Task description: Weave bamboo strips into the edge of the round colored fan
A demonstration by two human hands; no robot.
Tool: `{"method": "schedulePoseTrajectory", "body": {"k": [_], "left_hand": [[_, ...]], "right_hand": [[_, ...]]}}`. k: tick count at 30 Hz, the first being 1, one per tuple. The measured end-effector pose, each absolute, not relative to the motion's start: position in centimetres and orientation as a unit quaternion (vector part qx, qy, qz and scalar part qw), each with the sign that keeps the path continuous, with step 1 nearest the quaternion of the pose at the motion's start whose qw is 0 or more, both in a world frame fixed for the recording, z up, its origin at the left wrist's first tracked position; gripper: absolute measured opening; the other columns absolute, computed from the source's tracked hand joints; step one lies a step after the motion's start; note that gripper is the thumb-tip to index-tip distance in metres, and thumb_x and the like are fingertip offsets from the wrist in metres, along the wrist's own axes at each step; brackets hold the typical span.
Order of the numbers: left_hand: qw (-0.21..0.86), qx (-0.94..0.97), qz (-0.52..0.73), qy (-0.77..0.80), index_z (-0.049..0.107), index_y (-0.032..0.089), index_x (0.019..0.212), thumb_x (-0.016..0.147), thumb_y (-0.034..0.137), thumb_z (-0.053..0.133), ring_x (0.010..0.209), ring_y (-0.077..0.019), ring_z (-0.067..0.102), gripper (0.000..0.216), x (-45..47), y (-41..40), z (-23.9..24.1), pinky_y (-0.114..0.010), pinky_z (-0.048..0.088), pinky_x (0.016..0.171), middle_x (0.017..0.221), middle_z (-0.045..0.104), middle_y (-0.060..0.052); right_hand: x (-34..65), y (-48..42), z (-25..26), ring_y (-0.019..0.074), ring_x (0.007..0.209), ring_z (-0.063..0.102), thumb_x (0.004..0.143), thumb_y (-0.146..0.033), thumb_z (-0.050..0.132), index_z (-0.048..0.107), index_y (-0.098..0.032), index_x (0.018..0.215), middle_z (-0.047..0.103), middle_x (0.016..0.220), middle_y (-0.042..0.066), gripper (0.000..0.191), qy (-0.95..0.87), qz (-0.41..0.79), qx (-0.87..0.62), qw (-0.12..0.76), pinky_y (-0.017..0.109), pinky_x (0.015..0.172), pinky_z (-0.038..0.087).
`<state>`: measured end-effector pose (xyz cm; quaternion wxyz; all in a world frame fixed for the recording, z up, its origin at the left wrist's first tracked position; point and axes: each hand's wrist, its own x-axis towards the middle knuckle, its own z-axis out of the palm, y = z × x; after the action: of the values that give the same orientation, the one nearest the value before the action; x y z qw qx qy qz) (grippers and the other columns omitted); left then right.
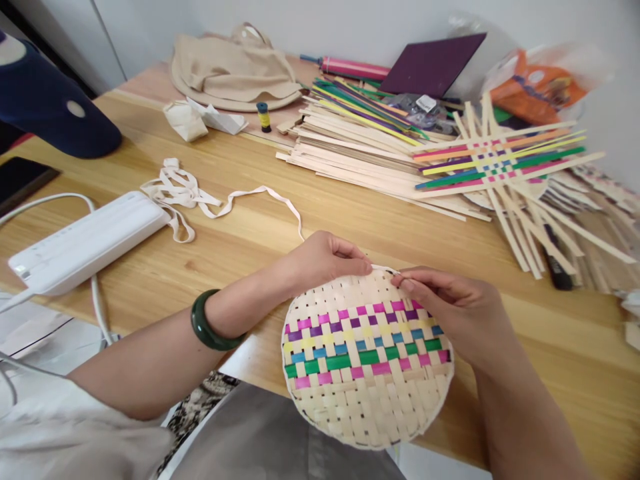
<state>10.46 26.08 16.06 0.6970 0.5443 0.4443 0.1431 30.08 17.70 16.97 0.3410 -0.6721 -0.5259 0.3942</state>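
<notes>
A round woven mat [367, 407] of pale strips with pink, purple, yellow, blue and green bands is tilted over the table's front edge. White binding tape runs along its rim. My left hand [330, 260] pinches the top rim and the tape there, its thumb lying on the front face. My right hand [445, 300] grips the upper right rim between thumb and fingers; whether it also holds a needle or thread is too small to tell. From behind my left hand the loose cotton tape [265, 190] trails across the table to a tangled heap.
A white power strip [90, 240] with cables lies at the left, near a dark phone [25, 180] and a navy object [60, 100]. At the back are a beige hat [230, 73], a thread spool [263, 119], flat strips [345, 160] and a partly woven piece [495, 163].
</notes>
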Motion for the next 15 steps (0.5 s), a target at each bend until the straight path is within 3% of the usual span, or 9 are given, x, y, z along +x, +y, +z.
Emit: {"method": "schedulePoseTrajectory", "body": {"k": [5,8,11,15], "left_hand": [[0.687,0.546,0.152,0.454,0.072,0.014,0.077,0.072,0.032,0.068,0.051,-0.0062,0.052,0.019,10.5,26.0,16.2,-0.017,0.038,0.046,0.066,0.065,-0.001],[0.701,0.533,0.154,0.448,0.072,0.014,0.078,0.071,0.031,0.069,0.050,-0.0057,0.052,0.018,10.6,26.0,16.3,-0.016,0.038,0.045,0.066,0.065,0.000],[0.711,0.531,0.144,0.438,0.071,0.014,0.076,0.071,0.031,0.069,0.050,-0.0056,0.052,0.018,10.5,25.9,16.4,-0.016,0.038,0.045,0.064,0.064,0.000],[0.723,0.535,0.132,0.416,0.072,0.015,0.078,0.070,0.033,0.070,0.051,-0.0057,0.052,0.020,10.5,25.8,16.4,-0.016,0.039,0.047,0.065,0.064,0.001]], "right_hand": [[30.1,17.9,17.0,0.0185,0.078,0.067,0.076,-0.040,0.069,0.075,-0.026,0.082,0.072,0.090,0.003,0.016,-0.524,0.392,-0.666,0.358,0.028,0.062,0.056],[30.9,18.2,16.7,0.0200,0.088,0.066,0.078,-0.037,0.068,0.074,-0.026,0.083,0.070,0.098,0.004,0.014,-0.509,0.374,-0.649,0.425,0.031,0.071,0.057],[31.9,18.6,16.2,0.0159,0.077,0.066,0.079,-0.033,0.068,0.073,-0.026,0.090,0.070,0.090,0.002,0.014,-0.470,0.408,-0.627,0.469,0.030,0.069,0.057],[32.4,18.8,15.9,0.0121,0.069,0.063,0.078,-0.036,0.070,0.072,-0.026,0.096,0.070,0.085,0.002,0.020,-0.449,0.509,-0.617,0.398,0.023,0.061,0.053]]}}
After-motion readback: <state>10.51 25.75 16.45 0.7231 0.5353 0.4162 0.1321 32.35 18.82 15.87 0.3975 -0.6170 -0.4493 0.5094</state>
